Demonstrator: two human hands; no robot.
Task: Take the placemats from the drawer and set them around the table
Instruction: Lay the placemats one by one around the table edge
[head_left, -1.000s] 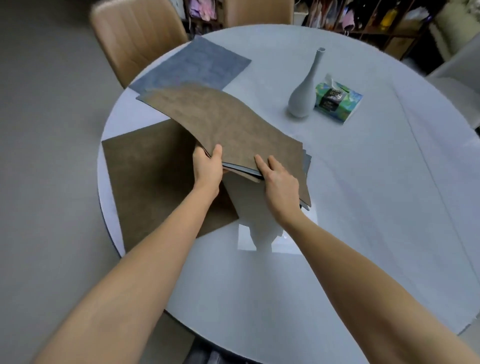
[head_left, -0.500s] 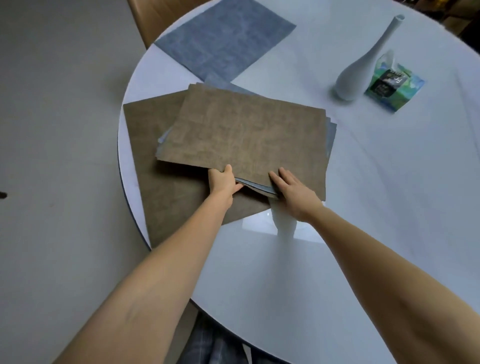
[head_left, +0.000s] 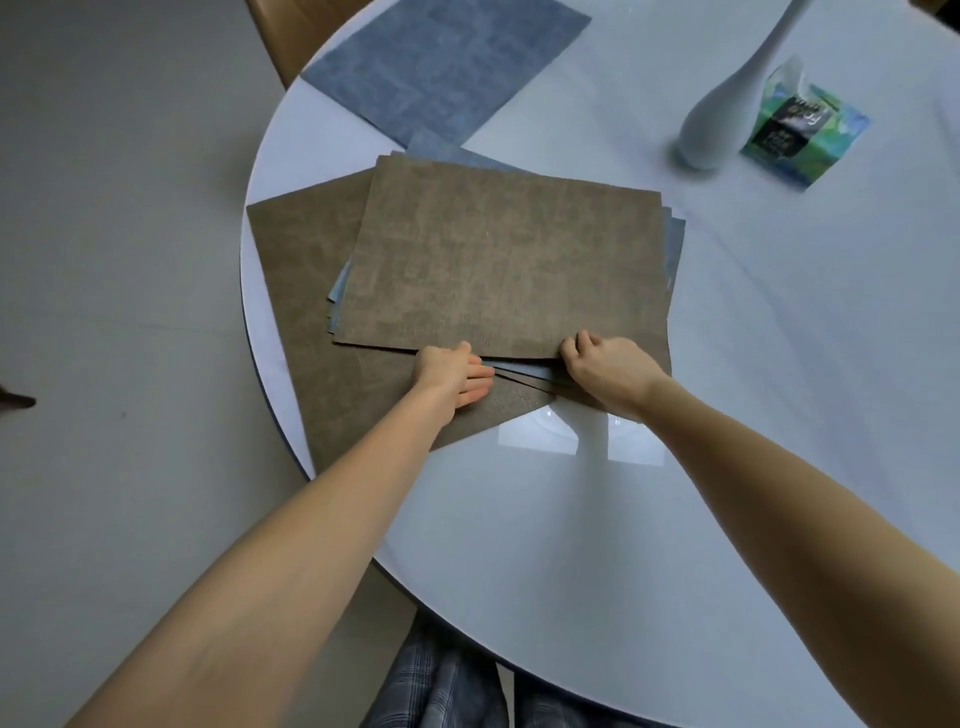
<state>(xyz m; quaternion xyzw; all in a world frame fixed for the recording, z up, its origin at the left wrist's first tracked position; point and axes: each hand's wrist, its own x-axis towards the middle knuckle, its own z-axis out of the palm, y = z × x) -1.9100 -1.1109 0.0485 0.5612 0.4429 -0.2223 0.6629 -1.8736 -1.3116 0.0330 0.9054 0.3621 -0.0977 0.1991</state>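
A stack of brown and blue placemats (head_left: 504, 260) lies on the round white table (head_left: 727, 415), a brown one on top. My left hand (head_left: 452, 371) sits at the stack's near edge, its fingers straight and slid between the lower mats. My right hand (head_left: 608, 366) pinches the near edge of the top layers, fingers curled on it. Under the stack, by the table's left edge, a single brown placemat (head_left: 301, 291) lies flat. A blue placemat (head_left: 441, 67) lies flat at the far left in front of a chair.
A white slim-necked vase (head_left: 727, 109) and a green tissue pack (head_left: 800, 130) stand at the far right. A tan chair (head_left: 291, 36) is tucked at the far left. The table's near and right parts are bare glossy surface. Grey floor lies to the left.
The stack, held raised and bowed a second ago, has come down flat onto the table over the single brown mat. My left fingers have straightened and slid between the layers.
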